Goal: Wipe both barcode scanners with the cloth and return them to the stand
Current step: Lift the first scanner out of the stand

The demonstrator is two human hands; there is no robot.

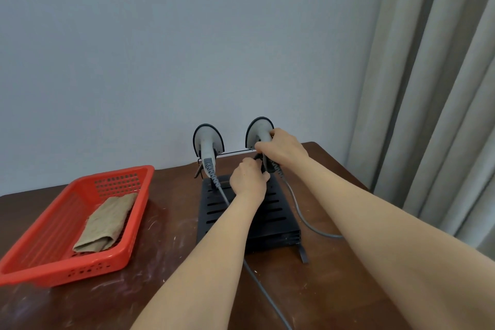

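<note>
Basket: red, far left on the bench.
Cloth: folded inside the basket, well apart from both hands.
Left scanner: seated in the stand, head up, untouched.
Left hand: fingers curled at the foot of the right scanner's handle; what its grip holds is hidden.
Right scanner: at the stand's right cradle, long axis near upright, head toward the wall.
Right hand: grip wrapped round the handle below the head; any lift or seating likely runs along that handle.
</note>
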